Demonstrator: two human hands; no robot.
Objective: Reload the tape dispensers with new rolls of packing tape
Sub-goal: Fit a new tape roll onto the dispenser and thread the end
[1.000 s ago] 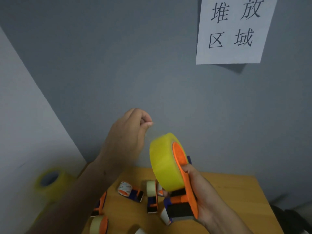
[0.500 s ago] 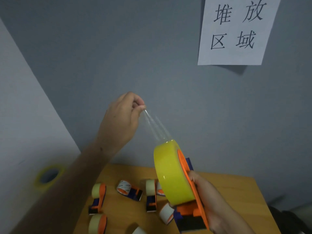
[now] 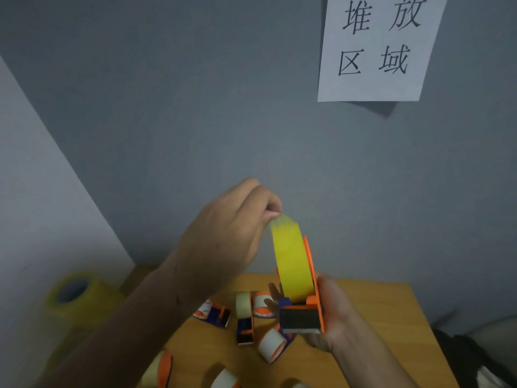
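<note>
L hand [image 3: 232, 233] pinches tape end, R hand [image 3: 333, 312] grips dispenser [image 3: 303, 317] over wood table [image 3: 391, 317], grey wall [image 3: 195, 107]

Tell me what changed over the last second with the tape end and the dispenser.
The left hand, pinching the tape end, first pulled a clear strip up away from the yellow roll, then came back down close to it. The right hand kept gripping the orange dispenser; the small dispensers stayed on the table.
</note>
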